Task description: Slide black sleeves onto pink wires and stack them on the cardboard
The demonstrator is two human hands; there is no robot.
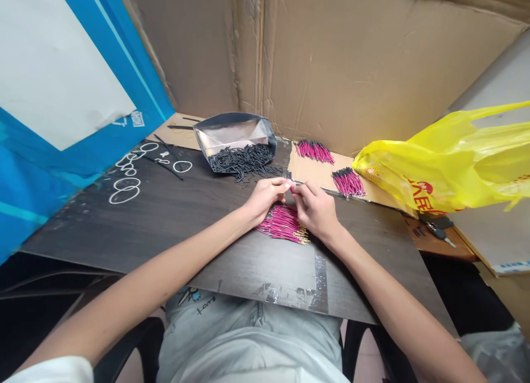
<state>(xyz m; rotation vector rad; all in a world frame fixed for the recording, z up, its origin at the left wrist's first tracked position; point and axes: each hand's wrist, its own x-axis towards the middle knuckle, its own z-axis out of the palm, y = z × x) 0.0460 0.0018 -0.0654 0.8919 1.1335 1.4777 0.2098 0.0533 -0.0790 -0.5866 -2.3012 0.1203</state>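
My left hand (267,198) and my right hand (318,209) meet over the table, fingertips pinched almost together. Between them a bit of pink wire (292,189) shows, with short black tube ends (289,175) sticking up beside the left fingertips. How many wires are held is hidden by the fingers. Directly below lies a pile of pink wires (279,224), with gold-coloured tips toward the right. Beyond my hands, an open bag (202,137) spills many short black tubes (242,159) onto the table.
Two bundles of black-ended pink wires (314,151) (348,182) rest on a cardboard sheet (300,165). A yellow plastic bag (397,162) stands at right, near keys (441,233). White rings (124,191) lie on the dark table (174,217) at left. Cardboard walls (351,63) rise behind.
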